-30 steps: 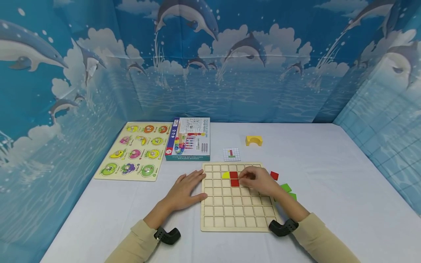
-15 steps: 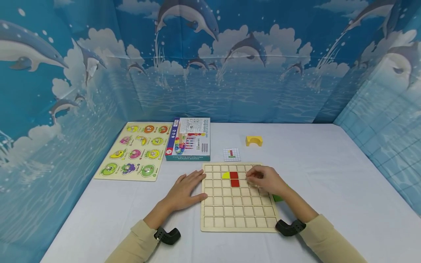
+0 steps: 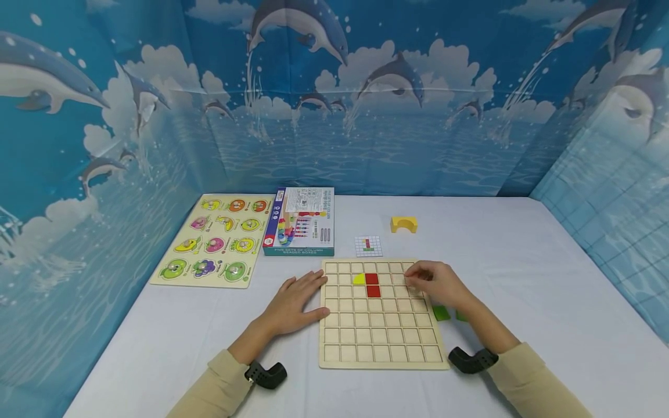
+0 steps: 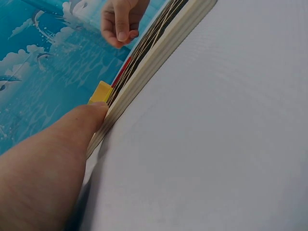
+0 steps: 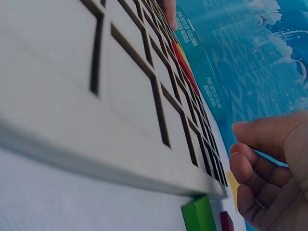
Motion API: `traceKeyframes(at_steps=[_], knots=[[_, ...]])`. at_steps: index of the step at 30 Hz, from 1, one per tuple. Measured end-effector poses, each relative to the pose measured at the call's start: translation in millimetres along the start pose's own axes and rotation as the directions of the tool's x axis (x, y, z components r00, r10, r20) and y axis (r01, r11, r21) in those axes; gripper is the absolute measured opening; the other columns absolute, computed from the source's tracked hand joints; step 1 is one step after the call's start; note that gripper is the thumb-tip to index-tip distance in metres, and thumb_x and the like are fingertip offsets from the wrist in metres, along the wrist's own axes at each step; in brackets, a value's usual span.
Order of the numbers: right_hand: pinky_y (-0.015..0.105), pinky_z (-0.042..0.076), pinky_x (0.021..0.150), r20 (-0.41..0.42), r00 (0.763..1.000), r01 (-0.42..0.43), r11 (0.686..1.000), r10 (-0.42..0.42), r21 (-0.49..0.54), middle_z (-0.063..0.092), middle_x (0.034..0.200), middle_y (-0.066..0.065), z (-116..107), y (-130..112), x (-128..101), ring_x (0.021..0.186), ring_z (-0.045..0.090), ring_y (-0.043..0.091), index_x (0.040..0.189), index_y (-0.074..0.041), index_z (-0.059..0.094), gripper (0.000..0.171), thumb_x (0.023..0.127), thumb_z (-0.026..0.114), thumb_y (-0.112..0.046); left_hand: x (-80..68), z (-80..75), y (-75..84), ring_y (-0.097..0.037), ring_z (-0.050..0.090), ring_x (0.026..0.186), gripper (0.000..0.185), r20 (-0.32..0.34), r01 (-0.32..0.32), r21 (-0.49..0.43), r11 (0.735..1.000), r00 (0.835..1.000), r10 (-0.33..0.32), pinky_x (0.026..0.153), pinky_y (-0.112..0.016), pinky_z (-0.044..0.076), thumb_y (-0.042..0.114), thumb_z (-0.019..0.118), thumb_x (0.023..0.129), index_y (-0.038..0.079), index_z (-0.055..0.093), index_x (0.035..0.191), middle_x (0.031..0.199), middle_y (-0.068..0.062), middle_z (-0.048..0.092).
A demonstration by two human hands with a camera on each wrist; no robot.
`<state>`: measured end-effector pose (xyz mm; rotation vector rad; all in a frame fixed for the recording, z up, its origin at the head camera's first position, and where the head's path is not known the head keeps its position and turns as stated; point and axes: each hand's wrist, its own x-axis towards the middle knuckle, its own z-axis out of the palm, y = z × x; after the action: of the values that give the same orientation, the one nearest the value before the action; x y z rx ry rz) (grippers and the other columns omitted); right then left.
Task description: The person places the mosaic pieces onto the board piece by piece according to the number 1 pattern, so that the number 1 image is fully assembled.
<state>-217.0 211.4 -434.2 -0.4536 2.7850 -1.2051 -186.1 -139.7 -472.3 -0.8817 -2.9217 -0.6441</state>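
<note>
A wooden grid board [image 3: 381,337] lies on the table, with a yellow quarter-round-looking tile [image 3: 359,279] and two red tiles [image 3: 373,285] in its upper cells. My left hand [image 3: 298,305] rests at the board's left edge, fingers spread, thumb touching the rim. Over the board's upper right part hovers my right hand [image 3: 434,284], its fingers loosely bent. In the right wrist view nothing shows between thumb and fingers. Beside the board's right edge lie green tiles [image 3: 441,313], partly hidden by the right arm. A loose red piece [image 5: 227,221] shows near a green one [image 5: 199,214].
Behind the board lies a small patterned grid card [image 3: 368,246]. A yellow arch block [image 3: 404,224] stands farther back. At the back left are a boxed bead set [image 3: 300,223] and a fruit puzzle board [image 3: 209,244]. A dolphin-print curtain [image 3: 334,145] encloses the table.
My right hand has moved right, away from the red tiles toward the board's right edge. Its arm now covers the loose red tile in the head view. The left hand stays put.
</note>
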Motion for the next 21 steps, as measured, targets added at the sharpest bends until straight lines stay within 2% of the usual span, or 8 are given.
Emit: traceKeyframes(at_steps=[13, 21], knots=[[0.031, 0.044, 0.055, -0.076, 0.996, -0.040, 0.999, 0.040, 0.003, 0.063, 0.079, 0.005, -22.9, 15.5, -6.4, 0.070, 0.055, 0.021, 0.100, -0.005, 0.066, 0.019, 0.089, 0.062, -0.020, -0.2, 1.2, -1.0, -0.012, 0.017, 0.138, 0.074, -0.005, -0.001, 0.004, 1.000, 1.000, 0.001, 0.109, -0.044, 0.011, 0.065, 0.041, 0.086, 0.021, 0.032, 0.145, 0.151, 0.006, 0.024], [0.032, 0.045, 0.061, -0.106, 0.990, -0.097, 0.995, 0.096, -0.010, 0.062, 0.087, 0.005, -32.7, 26.7, -6.2, 0.077, 0.052, 0.022, 0.103, -0.006, 0.066, 0.025, 0.090, 0.061, -0.027, -0.2, 0.8, -0.9, -0.013, 0.017, 0.138, 0.074, -0.003, 0.000, 0.002, 1.000, 1.000, 0.000, 0.109, -0.043, 0.011, 0.065, 0.041, 0.086, 0.021, 0.032, 0.145, 0.151, 0.006, 0.024]])
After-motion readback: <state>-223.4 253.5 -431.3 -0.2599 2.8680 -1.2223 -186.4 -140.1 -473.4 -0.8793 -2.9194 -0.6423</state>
